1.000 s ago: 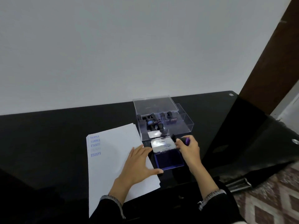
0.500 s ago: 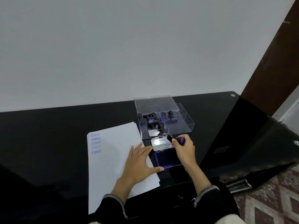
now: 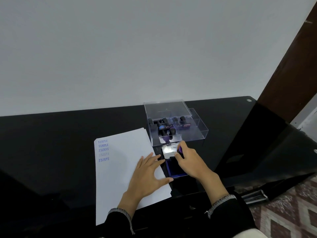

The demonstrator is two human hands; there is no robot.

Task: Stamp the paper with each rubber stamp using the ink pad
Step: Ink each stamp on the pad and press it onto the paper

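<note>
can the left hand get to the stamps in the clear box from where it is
Probably yes. The left hand lies flat on the white paper sheet, holding nothing. The clear plastic box of black-handled rubber stamps stands just beyond, top open. The right hand over the blue ink pad partly crowds that path.

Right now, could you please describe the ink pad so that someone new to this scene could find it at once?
On the black table, look just right of the white paper and in front of the clear plastic box of stamps. The ink pad lies there under the right hand. Its blue tray and raised silver lid, printed Artline, set it apart.
</note>
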